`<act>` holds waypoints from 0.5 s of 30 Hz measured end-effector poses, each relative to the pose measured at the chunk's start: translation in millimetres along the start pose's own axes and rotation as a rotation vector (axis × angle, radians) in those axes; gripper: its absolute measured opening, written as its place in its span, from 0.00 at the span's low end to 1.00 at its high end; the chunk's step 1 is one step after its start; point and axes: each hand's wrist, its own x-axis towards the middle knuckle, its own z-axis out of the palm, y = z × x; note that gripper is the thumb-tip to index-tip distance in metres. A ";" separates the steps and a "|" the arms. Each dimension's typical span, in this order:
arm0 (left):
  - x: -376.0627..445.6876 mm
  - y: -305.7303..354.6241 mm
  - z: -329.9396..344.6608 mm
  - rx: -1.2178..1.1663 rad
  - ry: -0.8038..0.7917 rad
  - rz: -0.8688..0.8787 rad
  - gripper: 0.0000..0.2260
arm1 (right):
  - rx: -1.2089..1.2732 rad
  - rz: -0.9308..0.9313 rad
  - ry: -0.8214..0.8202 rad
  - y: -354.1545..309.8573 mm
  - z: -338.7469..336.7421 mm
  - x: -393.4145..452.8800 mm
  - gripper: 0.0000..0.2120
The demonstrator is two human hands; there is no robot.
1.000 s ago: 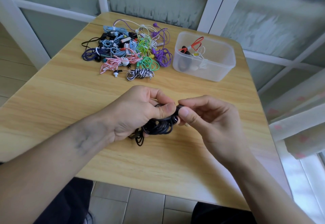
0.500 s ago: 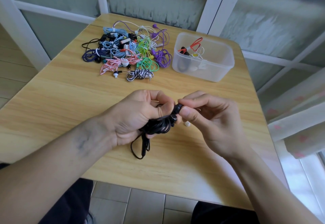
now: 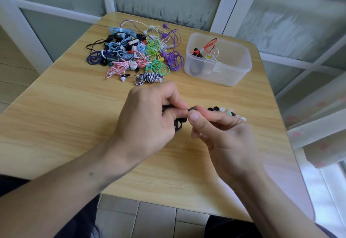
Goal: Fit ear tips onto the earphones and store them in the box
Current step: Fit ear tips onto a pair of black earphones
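Left hand (image 3: 148, 118) is closed around a bundled black earphone (image 3: 178, 123) above the tabletop (image 3: 74, 118). Right hand (image 3: 222, 138) pinches a dark ear tip (image 3: 192, 109) between thumb and forefinger, touching the earphone's end. Loose ear tips (image 3: 227, 112) lie just beyond the right fingers. Coloured earphone pile (image 3: 138, 54) sits at the far side; box (image 3: 218, 61) beside it holds several earphones.

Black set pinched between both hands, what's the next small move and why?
Probably press the tip home: right hand pinches a dark ear tip against the black earphones bunched in the left hand. It meets the left fingertips, not visibly seated.
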 end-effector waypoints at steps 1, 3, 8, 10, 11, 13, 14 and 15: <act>0.1 -0.7 -0.2 0.053 -0.004 0.061 0.04 | 0.045 0.055 -0.008 0.7 0.0 0.2 0.11; 0.1 -1.8 -0.6 0.137 -0.030 0.147 0.05 | 0.089 0.148 -0.027 0.5 -1.8 1.1 0.12; 2.3 -6.3 -0.1 0.205 -0.137 0.181 0.04 | -0.219 0.040 -0.084 -12.0 -15.9 7.9 0.14; 3.6 -6.4 -1.2 0.141 -0.159 0.129 0.04 | -0.319 -0.034 -0.116 -17.0 -21.0 9.5 0.15; 4.1 -6.6 -1.7 0.113 -0.166 0.101 0.04 | -0.330 -0.050 -0.136 -18.9 -22.8 9.6 0.16; 5.1 -6.6 -2.6 0.086 -0.169 0.072 0.01 | -0.358 -0.077 -0.161 -21.7 -24.2 9.4 0.15; 5.5 -6.1 -3.2 0.083 -0.166 0.069 0.01 | -0.386 -0.094 -0.162 -22.3 -24.3 9.4 0.13; 5.5 -6.3 -3.6 0.077 -0.168 0.070 0.01 | -0.427 -0.116 -0.161 -22.4 -24.0 9.6 0.11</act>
